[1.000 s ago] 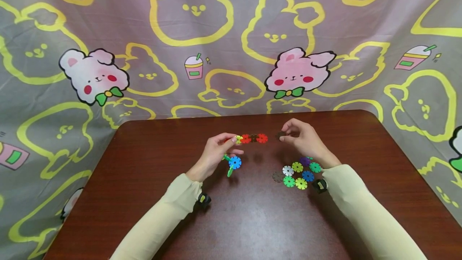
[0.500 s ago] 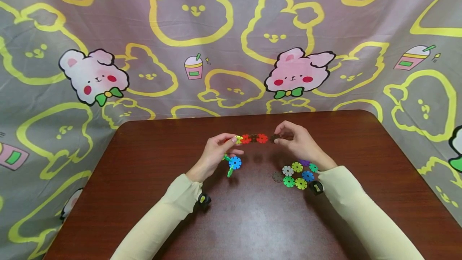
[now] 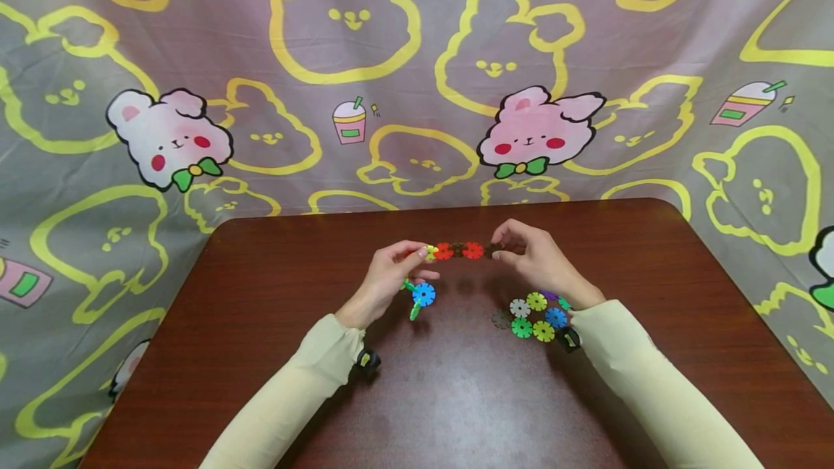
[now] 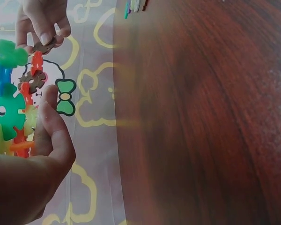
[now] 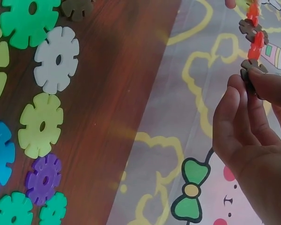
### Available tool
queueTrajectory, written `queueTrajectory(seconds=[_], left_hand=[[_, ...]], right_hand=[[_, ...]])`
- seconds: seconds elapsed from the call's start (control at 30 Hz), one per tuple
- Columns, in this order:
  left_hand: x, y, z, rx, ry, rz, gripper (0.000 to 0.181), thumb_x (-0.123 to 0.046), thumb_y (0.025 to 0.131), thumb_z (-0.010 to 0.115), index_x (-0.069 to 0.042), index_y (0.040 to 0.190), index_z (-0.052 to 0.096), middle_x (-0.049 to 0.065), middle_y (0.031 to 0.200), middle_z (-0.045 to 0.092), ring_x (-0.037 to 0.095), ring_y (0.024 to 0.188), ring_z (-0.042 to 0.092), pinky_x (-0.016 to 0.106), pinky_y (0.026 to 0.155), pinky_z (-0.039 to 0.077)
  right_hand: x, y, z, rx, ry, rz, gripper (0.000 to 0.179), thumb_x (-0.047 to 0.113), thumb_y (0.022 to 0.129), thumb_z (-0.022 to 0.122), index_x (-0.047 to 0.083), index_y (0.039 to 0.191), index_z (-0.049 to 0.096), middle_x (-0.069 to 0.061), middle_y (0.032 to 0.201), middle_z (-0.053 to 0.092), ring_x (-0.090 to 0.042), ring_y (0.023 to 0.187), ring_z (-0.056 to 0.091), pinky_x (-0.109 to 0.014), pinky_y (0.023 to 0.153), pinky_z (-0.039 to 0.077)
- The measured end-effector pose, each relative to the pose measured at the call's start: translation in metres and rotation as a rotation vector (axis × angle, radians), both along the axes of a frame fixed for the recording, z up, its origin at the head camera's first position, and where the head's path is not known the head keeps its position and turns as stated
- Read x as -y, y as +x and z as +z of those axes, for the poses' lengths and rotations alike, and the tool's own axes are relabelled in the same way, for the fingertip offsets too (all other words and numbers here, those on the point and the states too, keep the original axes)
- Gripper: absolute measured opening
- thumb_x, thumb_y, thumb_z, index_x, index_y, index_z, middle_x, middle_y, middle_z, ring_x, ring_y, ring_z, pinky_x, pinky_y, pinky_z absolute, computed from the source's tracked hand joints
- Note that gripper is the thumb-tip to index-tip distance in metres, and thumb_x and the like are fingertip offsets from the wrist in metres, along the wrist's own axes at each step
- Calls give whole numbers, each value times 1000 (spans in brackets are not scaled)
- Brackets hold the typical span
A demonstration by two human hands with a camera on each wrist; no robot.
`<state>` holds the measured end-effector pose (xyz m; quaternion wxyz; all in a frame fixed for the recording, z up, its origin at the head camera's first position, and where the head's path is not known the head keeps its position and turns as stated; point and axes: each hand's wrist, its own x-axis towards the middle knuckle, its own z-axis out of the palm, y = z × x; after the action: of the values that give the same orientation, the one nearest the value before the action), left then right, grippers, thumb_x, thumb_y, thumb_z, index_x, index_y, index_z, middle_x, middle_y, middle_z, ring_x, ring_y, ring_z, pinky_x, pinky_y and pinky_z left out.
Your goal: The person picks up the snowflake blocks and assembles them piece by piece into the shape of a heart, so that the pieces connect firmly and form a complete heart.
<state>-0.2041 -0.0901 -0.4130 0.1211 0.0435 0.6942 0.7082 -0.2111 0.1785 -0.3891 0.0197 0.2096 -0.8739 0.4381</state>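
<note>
My left hand [image 3: 384, 277] pinches a yellow notched disc at the left end of a chain of interlocking discs, held above the table. Along the chain [image 3: 458, 250] run red and brown discs, slotted edge to edge. More linked pieces hang below that hand, among them a blue disc [image 3: 423, 294] and a green one [image 4: 5, 111]. At the chain's right end my right hand [image 3: 537, 259] pinches a brown disc [image 5: 254, 68] between thumb and fingers, its edge right at the last red disc [image 5: 255, 45].
Loose notched discs lie on the brown table [image 3: 313, 382] under my right wrist: white [image 5: 56, 60], purple [image 5: 44, 179], blue [image 3: 556, 318], and several yellow, green and brown ones. A patterned cloth [image 3: 404, 56] hangs behind the table's far edge.
My right hand has moved left with the brown disc, bringing it up against the red disc at the chain's end. My left hand and the chain have hardly moved.
</note>
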Motion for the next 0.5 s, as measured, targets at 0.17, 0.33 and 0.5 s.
queueTrajectory(seconds=[0.17,0.33,0.5], left_hand=[[0,0,0,0,-4,2,25,-20,96,60,-4,115,65,9,99,72,19,81,74,28,69,56],[0,0,0,-5,-6,0,26,-20,96,60,-4,116,64,8,98,72,19,81,74,28,68,56],[0,0,0,-4,-4,-7,27,-20,96,60,-3,117,63,7,98,72,20,82,74,28,69,56]], right_hand=[[0,0,0,-5,-2,10,16,3,88,67,11,100,60,-4,93,67,-19,89,61,-40,81,52],[1,0,-1,-10,2,20,15,3,89,66,11,100,60,-4,93,67,-18,88,62,-40,80,53],[2,0,-1,-22,21,13,15,4,89,67,12,100,60,-2,92,67,-16,86,62,-36,77,52]])
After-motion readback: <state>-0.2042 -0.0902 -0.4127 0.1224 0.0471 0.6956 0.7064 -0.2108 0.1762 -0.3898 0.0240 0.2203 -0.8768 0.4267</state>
